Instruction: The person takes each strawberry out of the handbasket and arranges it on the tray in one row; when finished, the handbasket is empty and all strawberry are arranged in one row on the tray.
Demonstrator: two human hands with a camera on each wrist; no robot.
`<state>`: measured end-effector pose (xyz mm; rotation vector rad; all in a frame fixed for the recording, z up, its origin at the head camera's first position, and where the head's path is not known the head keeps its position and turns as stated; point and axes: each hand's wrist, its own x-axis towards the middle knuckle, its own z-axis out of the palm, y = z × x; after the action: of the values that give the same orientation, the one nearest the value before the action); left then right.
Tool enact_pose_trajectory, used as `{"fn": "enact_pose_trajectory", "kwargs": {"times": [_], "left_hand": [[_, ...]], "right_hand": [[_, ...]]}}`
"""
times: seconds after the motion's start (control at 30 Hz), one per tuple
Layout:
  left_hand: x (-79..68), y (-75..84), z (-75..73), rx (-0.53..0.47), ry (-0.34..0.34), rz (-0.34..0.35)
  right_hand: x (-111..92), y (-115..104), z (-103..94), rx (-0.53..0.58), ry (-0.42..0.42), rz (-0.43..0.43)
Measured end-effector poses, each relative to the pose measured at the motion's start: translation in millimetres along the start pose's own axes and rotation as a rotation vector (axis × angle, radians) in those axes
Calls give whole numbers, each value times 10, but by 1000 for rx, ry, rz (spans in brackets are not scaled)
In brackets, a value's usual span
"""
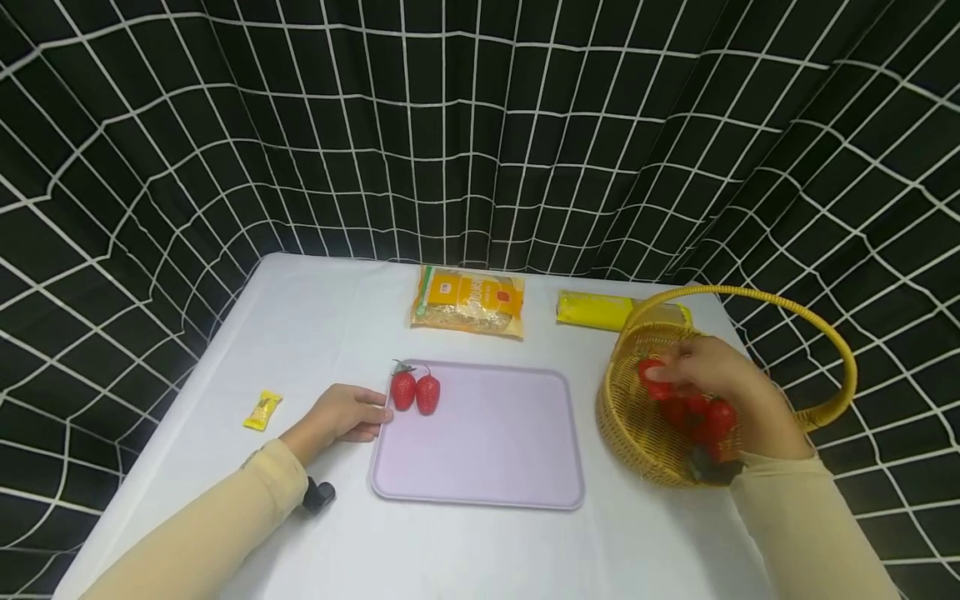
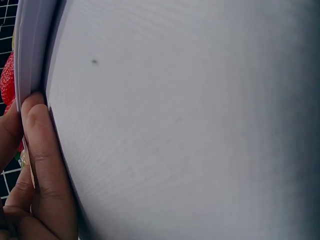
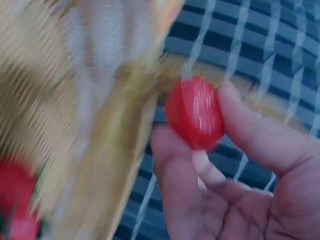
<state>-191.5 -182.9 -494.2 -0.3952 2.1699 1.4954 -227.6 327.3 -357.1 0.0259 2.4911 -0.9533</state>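
My right hand (image 1: 716,375) pinches a red strawberry (image 1: 654,379) between thumb and fingertips, over the wicker basket (image 1: 611,408). In the right wrist view that strawberry (image 3: 196,112) shows large, though motion blurs the scene. More red strawberries (image 1: 697,414) lie inside the basket, partly hidden by my hand and wrist. At the left rim of the pale purple tray (image 1: 487,450), my left hand (image 1: 348,412) grips the edge. The left wrist view shows the fingers (image 2: 42,145) against the tray's rim from the outside. Two strawberries (image 1: 427,393) with green tops sit side by side in the tray's upper left corner.
Behind the tray lies an orange-and-clear food bag (image 1: 470,302). A yellow packet (image 1: 596,310) lies partly behind the basket's arched handle (image 1: 817,321). On the left are a small yellow wrapped piece (image 1: 262,411) and a black object (image 1: 318,496) beside my left sleeve.
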Motion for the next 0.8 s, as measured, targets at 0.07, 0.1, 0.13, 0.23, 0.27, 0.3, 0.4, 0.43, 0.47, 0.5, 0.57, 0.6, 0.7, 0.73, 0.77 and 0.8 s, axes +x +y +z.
{"fn": "enact_pose_trajectory", "kwargs": {"times": [0.07,0.1,0.13,0.23,0.27,0.3,0.4,0.43,0.47,0.5,0.57,0.6,0.7,0.73,0.77,0.8], "left_hand": [[-3,-1,-7,6,6,8],[-6,0,-9,6,6,11],[-8,0,-7,9,9,11],[-10,-3,-1,17,10,8],[-11,-4,1,20,16,7],[-10,-5,1,26,21,8],[-3,-4,15,24,32,4],[-3,1,19,22,35,4],[-6,8,21,24,37,6],[-6,14,23,23,37,5],[-8,26,28,13,40,1],[-9,29,30,13,40,1],[-13,23,35,-1,45,-2],[-20,20,35,-9,47,-2],[-23,14,36,-13,50,-2],[-26,10,35,-16,52,-4]], "right_hand": [[-36,-213,238,-6,-45,-79],[-22,-316,382,16,-74,-107],[10,-427,538,39,-99,-121],[215,-716,1024,78,-157,-136],[304,-803,1181,91,-168,-127],[395,-880,1330,102,-168,-119],[628,-1042,1714,103,-119,-88],[693,-1085,1815,102,-97,-73],[749,-1117,1903,110,-77,-63],[794,-1147,1976,109,-56,-51],[863,-1197,2083,95,-14,-26],[888,-1217,2119,88,1,-14],[937,-1276,2180,74,21,12],[945,-1294,2192,68,24,14],[950,-1310,2204,69,22,13],[951,-1327,2214,76,18,11]]}}
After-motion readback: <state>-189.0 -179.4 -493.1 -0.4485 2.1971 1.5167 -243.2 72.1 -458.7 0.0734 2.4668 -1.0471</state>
